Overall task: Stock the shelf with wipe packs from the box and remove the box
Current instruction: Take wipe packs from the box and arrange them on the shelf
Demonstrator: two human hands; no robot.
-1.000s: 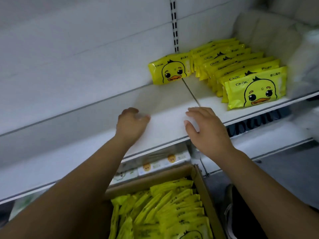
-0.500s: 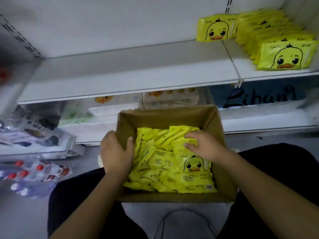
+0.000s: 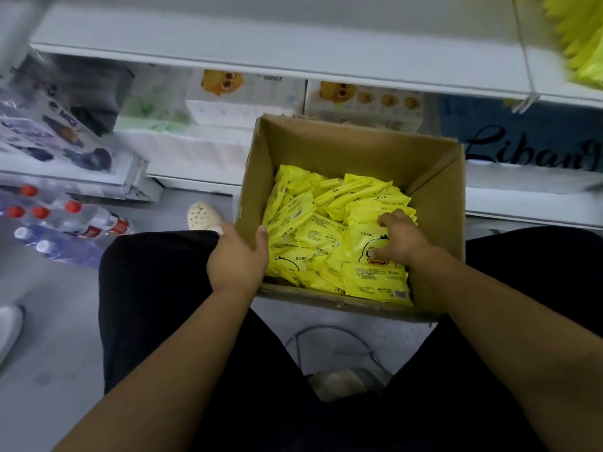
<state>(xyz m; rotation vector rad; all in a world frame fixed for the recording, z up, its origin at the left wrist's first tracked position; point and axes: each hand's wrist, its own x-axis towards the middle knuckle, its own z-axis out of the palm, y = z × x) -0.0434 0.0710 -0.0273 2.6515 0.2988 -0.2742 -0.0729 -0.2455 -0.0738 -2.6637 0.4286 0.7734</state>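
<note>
White shelf (image 3: 293,44) overhead. Cardboard box (image 3: 342,151) on the floor below, holding yellow wipe packs (image 3: 310,230). Left hand (image 3: 236,256) grips the box wall. Right hand (image 3: 403,239) fingers (image 3: 390,219) curl round a duck-printed pack (image 3: 360,247).

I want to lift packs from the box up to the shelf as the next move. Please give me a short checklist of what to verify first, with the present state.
1. Left hand grips the box wall to steady it: ok.
2. Right hand pinches wipe packs, fingers behind, thumb in front: ok.
3. Number of packs in that grip: cannot tell.
4. Bare space on the shelf above the box: ok.
5. Box emptied, ready for removal: not ok, many packs inside.
</note>
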